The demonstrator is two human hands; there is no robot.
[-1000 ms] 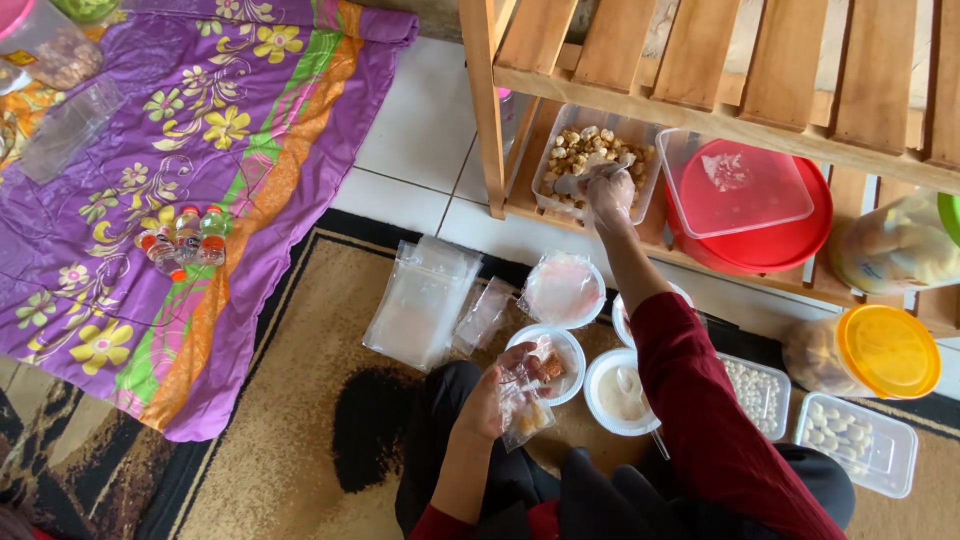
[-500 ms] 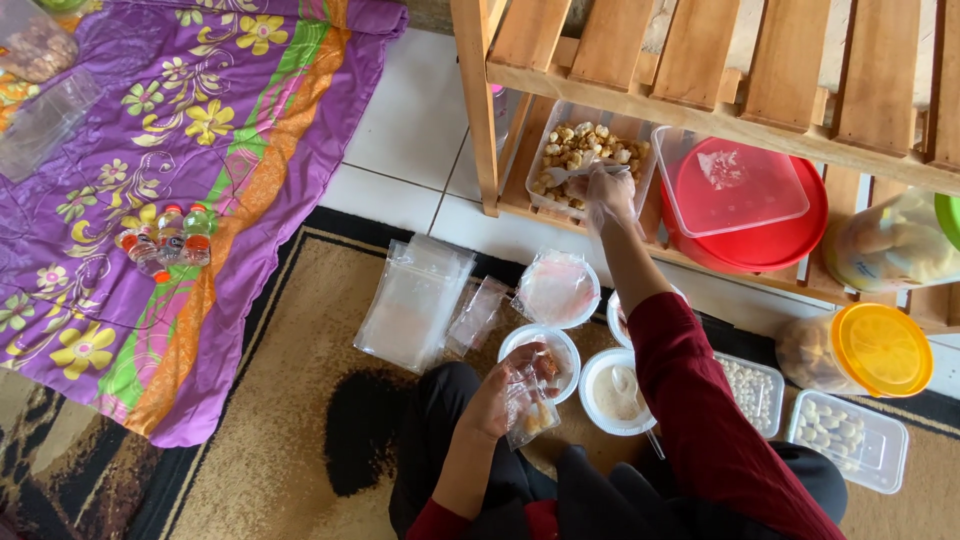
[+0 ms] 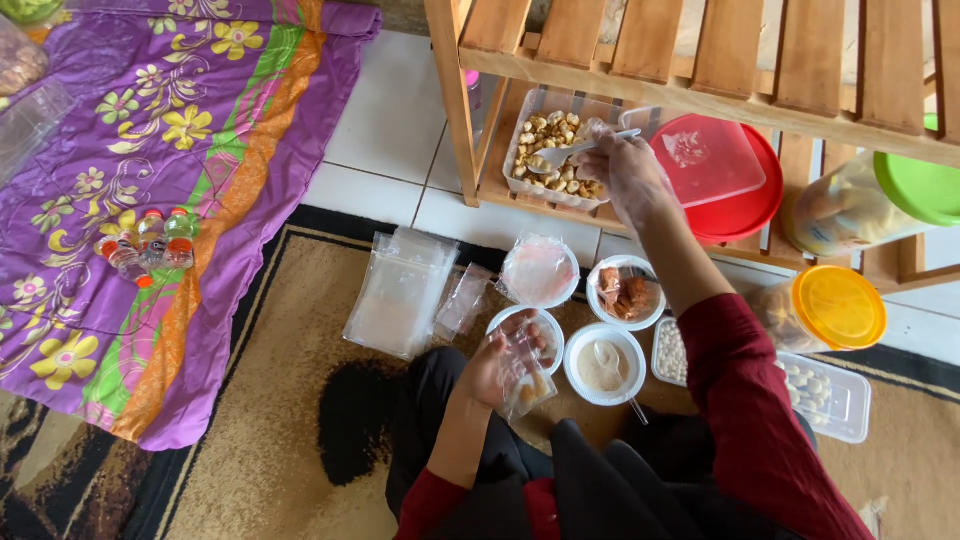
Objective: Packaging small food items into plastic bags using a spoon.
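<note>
My right hand (image 3: 622,170) holds a white plastic spoon (image 3: 560,154) over a clear tub of pale fried snacks (image 3: 545,150) on the lower shelf of a wooden rack (image 3: 455,100). Down near my lap, my left hand (image 3: 495,365) grips a small clear plastic bag (image 3: 525,375) with a few snack pieces in its bottom. Just beyond that hand sit round white bowls: one (image 3: 543,325) partly behind the bag, one with pale paste (image 3: 604,364), one with reddish pieces (image 3: 626,292), and one covered with film (image 3: 538,272).
A stack of empty clear bags (image 3: 400,295) lies on the brown rug. A red-lidded container (image 3: 720,170), jars with orange (image 3: 838,305) and green (image 3: 920,185) lids, and tubs of white pieces (image 3: 820,395) stand at right. Three small bottles (image 3: 150,240) rest on a purple flowered cloth (image 3: 130,180).
My right hand has lifted the spoon up from the snack tub and drawn back a little toward me. The view has shifted, so everything sits further left. My left hand keeps the bag.
</note>
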